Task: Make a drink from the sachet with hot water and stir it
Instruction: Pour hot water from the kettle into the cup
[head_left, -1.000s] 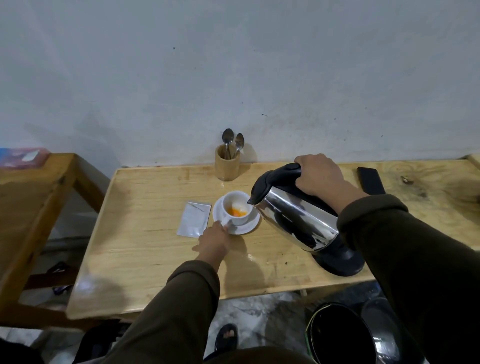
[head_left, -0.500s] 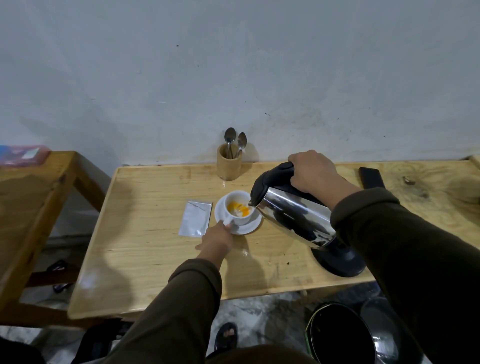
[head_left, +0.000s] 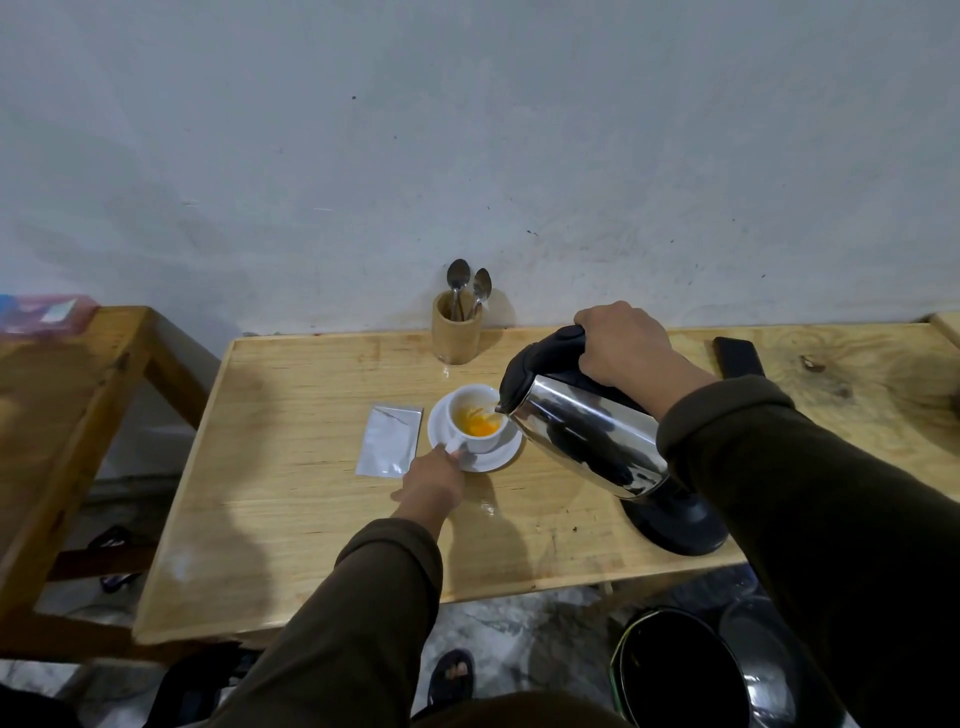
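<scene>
The person's right hand (head_left: 621, 347) is wrapped tightly around the black plastic handle of a shiny steel electric kettle (head_left: 587, 434), fingers curled together over the grip. The kettle is tilted steeply to the left, lifted off its round black base (head_left: 680, 525), with its spout right at the rim of a small white ceramic cup (head_left: 475, 421). The cup stands on a white saucer (head_left: 496, 457) on the pale wooden table (head_left: 291, 509) and holds a little bright orange liquid. The left hand (head_left: 434, 480) reaches to the cup's handle at the near side, fingertips pinching it; the exact finger placement is partly hidden. A flat silver sachet (head_left: 389, 440) lies just left of the saucer. Behind, near the wall, a wooden cylindrical holder (head_left: 456, 332) carries two metal spoons (head_left: 470, 286). A dark flat phone-like object (head_left: 737, 356) lies behind the right forearm
</scene>
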